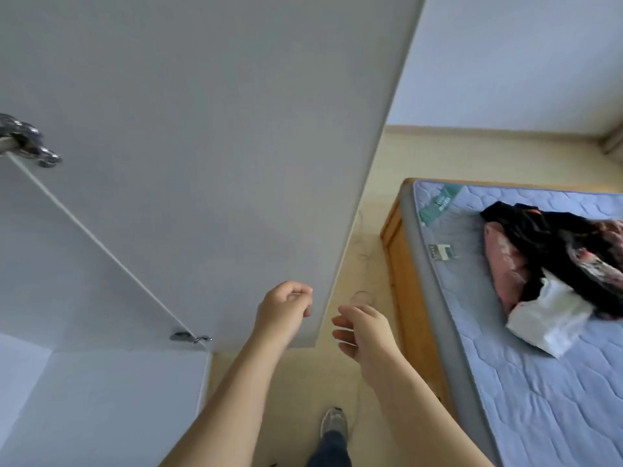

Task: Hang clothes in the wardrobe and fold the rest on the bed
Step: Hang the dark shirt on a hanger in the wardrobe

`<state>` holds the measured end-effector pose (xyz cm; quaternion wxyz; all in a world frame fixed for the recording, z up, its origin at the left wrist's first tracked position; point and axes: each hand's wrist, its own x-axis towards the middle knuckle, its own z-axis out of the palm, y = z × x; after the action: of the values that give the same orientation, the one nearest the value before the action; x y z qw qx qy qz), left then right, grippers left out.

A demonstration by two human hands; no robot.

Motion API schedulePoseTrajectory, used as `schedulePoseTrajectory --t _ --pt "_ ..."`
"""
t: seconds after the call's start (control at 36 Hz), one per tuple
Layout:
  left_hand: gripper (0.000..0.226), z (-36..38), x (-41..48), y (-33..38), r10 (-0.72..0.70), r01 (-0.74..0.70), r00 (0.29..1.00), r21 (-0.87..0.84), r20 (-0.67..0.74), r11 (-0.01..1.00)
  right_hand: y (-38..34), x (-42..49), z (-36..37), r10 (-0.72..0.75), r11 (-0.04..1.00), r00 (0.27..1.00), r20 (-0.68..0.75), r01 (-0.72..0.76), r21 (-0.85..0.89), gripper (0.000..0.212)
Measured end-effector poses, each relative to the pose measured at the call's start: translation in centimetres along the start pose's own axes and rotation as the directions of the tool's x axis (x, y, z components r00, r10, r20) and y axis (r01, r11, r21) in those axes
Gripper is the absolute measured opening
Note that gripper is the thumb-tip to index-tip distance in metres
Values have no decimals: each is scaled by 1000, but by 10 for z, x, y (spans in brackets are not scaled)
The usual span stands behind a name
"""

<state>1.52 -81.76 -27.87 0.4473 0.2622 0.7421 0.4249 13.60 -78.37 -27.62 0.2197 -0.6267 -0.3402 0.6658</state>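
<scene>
1. The clothes (553, 264) lie in a heap on the bed (505, 416), well apart from both our hands and off to their right. No finger touches them.
2. Our left hand (283, 310) is up in front of the door (202, 163), near its edge. Its fingers are curled in, with the thumb against them. We cannot tell if they pinch something.
3. Our right hand (362, 328) is just beside the left one, past the door's edge. Its fingers are loose and a bit bent, and hold nothing we can see.
4. The heap is soft and crumpled: black cloth on top, pink below, and a white bit at the near end.
5. The bed top is pale blue and puffy, with stitched wavy lines. Its frame (396, 264) is smooth yellow wood.
6. The door is flat, plain and white, with two shiny metal hinges (188, 337).
7. The floor (296, 392) is pale and smooth. One grey shoe (333, 423) stands on it.
</scene>
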Motion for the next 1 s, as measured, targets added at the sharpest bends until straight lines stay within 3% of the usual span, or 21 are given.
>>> schedulePoseTrajectory --t 0.17,0.36,0.58,0.83,1.0 --pt "21 67 -7 11 33 -56 970 86 242 995 15 -5 -63 50 985 978 -201 -14 174 11" --pt "21 126 -11 29 60 -104 936 111 347 988 15 -8 -113 105 948 960 -259 -18 317 14" --pt "23 208 1 70 56 -144 896 170 440 975 -19 21 -189 96 916 947 -306 36 401 14" --pt "17 298 34 135 108 -199 892 166 439 966 -86 75 -274 12 921 954 -299 106 374 19" --pt "21 356 51 142 60 -187 872 219 486 958 -90 96 -327 57 906 937 -343 96 413 15"
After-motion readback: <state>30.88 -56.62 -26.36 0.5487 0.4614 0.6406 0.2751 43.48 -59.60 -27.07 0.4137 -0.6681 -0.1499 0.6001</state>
